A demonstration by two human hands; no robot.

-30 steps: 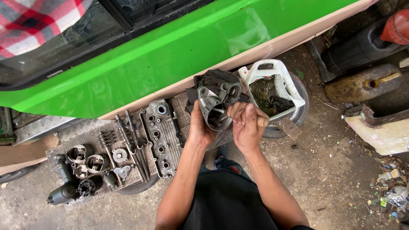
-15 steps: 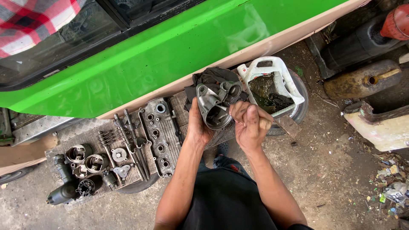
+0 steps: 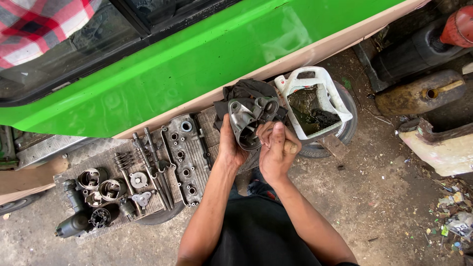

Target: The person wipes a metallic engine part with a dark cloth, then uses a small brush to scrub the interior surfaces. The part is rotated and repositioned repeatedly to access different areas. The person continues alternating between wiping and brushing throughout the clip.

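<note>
My left hand point(image 3: 229, 148) grips a grey cast-metal engine housing point(image 3: 249, 118) from its left side and holds it up in front of me. My right hand point(image 3: 276, 150) is closed around a wooden-handled tool point(image 3: 291, 147) and rests against the housing's lower right edge; the tool's working end is hidden behind my fingers. A dark rag point(image 3: 246, 91) lies just behind the housing. Right of it stands a cut-open white plastic jug point(image 3: 327, 86) holding dark oily liquid.
A metal plate point(image 3: 106, 157) on the left carries a cylinder head cover point(image 3: 185, 157), shafts, springs and round engine parts. A green vehicle body point(image 3: 197, 59) runs along the top. A tyre point(image 3: 347, 128) sits under the jug; dirty containers point(image 3: 419, 93) stand right on dirt ground.
My right hand has slid down and left along the housing, with the wooden handle now showing from my fist. The housing has turned slightly in my left hand.
</note>
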